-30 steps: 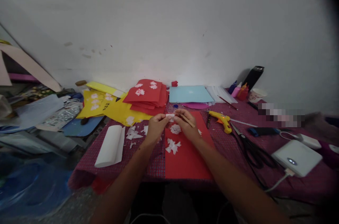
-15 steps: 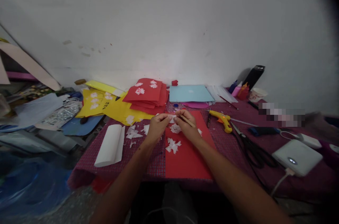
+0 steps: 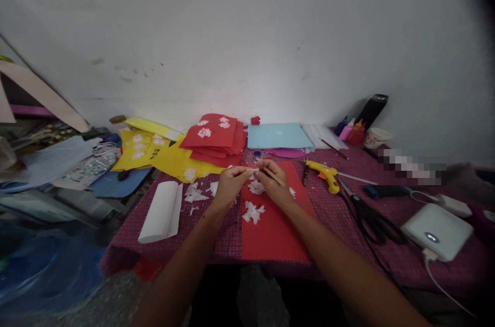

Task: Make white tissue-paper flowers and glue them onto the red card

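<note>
Above the far part of a red sheet [image 3: 276, 236], my left hand [image 3: 231, 182] pinches one end of a small strip of white tissue paper [image 3: 252, 170]. The other end is pinched by my right hand [image 3: 274, 185], which also keeps a thin wooden stick [image 3: 274, 176] between its fingers; the stick's tip is hidden. A ragged white paper flower [image 3: 253, 212] lies on the red sheet below my hands. Another white flower [image 3: 256, 187] is partly covered by my right hand. Left of my left wrist are torn tissue scraps [image 3: 195, 193] on the checked cloth.
A white paper roll [image 3: 160, 213] lies at left. Behind are stacked red cards [image 3: 216, 136], yellow sheets [image 3: 181, 159] and a light blue folder [image 3: 278, 136]. To the right are a yellow glue gun [image 3: 327, 175], black-handled scissors [image 3: 371, 221] and a white power bank [image 3: 436, 231].
The white tissue between my fingertips looks narrower than before, folded or rolled into a thinner strip. Both hands stay in nearly the same place.
</note>
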### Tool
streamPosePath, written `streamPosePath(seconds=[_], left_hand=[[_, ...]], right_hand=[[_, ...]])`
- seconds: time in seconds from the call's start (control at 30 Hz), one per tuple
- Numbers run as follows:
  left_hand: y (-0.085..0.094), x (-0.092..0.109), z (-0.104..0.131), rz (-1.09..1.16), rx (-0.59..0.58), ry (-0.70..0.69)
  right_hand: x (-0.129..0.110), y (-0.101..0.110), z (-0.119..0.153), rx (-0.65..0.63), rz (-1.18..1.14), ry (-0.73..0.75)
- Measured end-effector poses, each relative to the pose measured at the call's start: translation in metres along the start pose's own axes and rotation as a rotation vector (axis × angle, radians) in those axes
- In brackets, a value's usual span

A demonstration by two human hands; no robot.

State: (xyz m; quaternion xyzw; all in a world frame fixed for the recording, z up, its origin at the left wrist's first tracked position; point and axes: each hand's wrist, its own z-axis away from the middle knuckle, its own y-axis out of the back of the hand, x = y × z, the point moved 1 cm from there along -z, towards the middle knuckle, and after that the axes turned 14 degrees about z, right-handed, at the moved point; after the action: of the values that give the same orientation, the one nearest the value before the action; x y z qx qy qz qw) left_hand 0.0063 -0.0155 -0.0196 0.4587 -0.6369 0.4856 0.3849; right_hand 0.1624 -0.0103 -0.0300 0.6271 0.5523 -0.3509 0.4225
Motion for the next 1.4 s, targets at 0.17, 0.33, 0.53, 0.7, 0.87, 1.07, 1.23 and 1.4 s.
streamPosePath(seconds=[0.17, 0.33, 0.53, 0.7, 0.87, 1.07, 1.23, 1.4], left_hand=[[0.0016, -0.0016, -0.0007, -0.015, 0.003, 0.002], [0.0029, -0.0024, -0.0010, -0.012, 0.010, 0.012], [0.0030, -0.0010, -0.0011, -0.036, 0.023, 0.006], [0.0032, -0.0015, -0.0009, -0.025, 0.043, 0.010], [0.0035, -0.0033, -0.0008, -0.010, 0.049, 0.012], [0.0025, -0.0025, -0.0005, -0.019, 0.039, -0.004], [0.0027, -0.0024, -0.0007, -0.011, 0.044, -0.012], [0.0034, -0.0036, -0.0011, -0.012, 0.036, 0.009]], right_hand=[[-0.0001, -0.0011, -0.0004, -0.009, 0.007, -0.007], [0.0008, -0.0022, -0.0003, -0.001, 0.030, -0.004], [0.0024, -0.0032, -0.0001, -0.001, 0.041, 0.008], [0.0009, -0.0041, 0.0001, -0.005, 0.035, 0.001], [-0.0011, -0.0050, 0.0001, 0.005, 0.037, -0.011], [-0.0013, -0.0051, -0.0002, 0.001, 0.011, -0.016], [-0.0014, -0.0045, -0.0003, -0.003, 0.036, -0.008], [-0.0027, -0.0044, 0.0001, -0.007, 0.043, -0.018]])
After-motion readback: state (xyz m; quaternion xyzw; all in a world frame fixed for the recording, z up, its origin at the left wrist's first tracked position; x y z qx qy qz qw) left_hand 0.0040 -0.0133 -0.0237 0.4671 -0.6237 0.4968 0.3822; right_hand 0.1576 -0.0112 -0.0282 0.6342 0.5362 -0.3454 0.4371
